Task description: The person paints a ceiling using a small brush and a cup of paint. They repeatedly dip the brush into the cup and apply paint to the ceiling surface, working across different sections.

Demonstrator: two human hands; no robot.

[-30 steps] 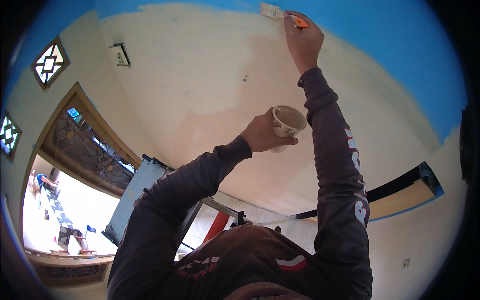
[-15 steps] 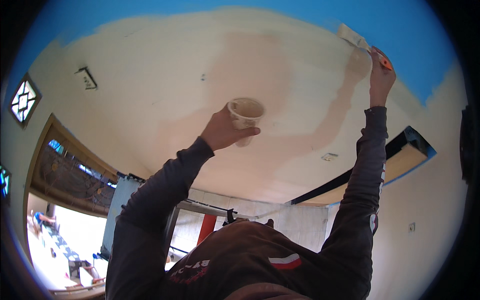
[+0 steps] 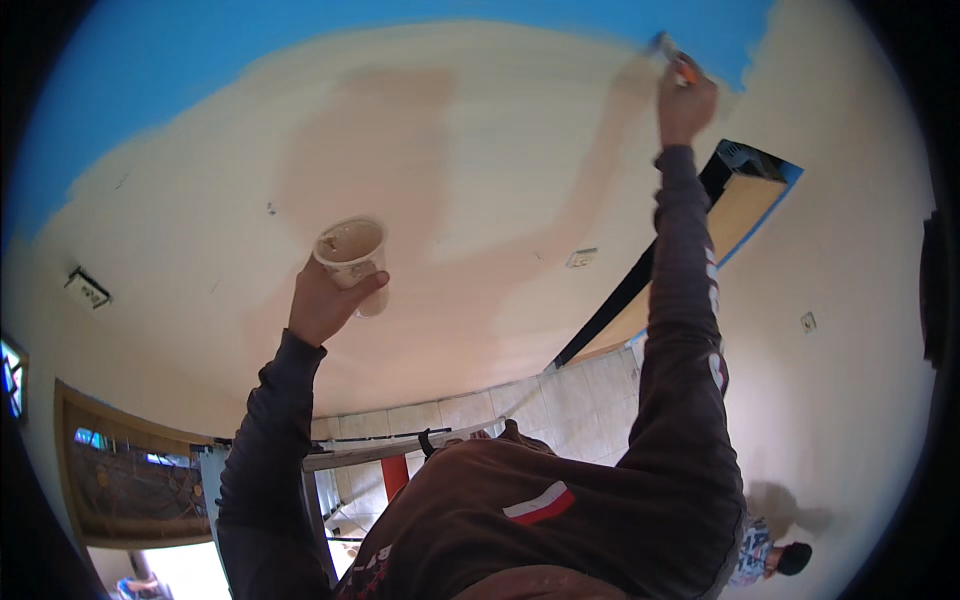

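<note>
My left hand [image 3: 322, 308] is wrapped round a clear plastic cup [image 3: 352, 243] with cream paint in it and streaks down its side. The cup is held up, tilted a little, in front of the cream wall [image 3: 510, 130]. High on the right, my right hand [image 3: 688, 110] grips a paintbrush [image 3: 684, 73] with an orange handle. The brush head is blurred; it lies by the border where cream paint meets the blue area [image 3: 170, 85] of the wall. Whether the bristles touch the wall is hard to tell. The shadow of my head and arm falls on the cream part.
Below is a rail [image 3: 372, 452] beside a red post [image 3: 396, 474] over tiled floor. A wooden panel with a black edge [image 3: 740, 215] stands at the right. Wall sockets [image 3: 582, 258] and a dark fitting [image 3: 88, 288] break the surface. Another person [image 3: 757, 552] is at lower right.
The view has turned right, so wall and hands appear farther left. The brush has moved along the border and its head now looks blurred. A person has come into view at lower right.
</note>
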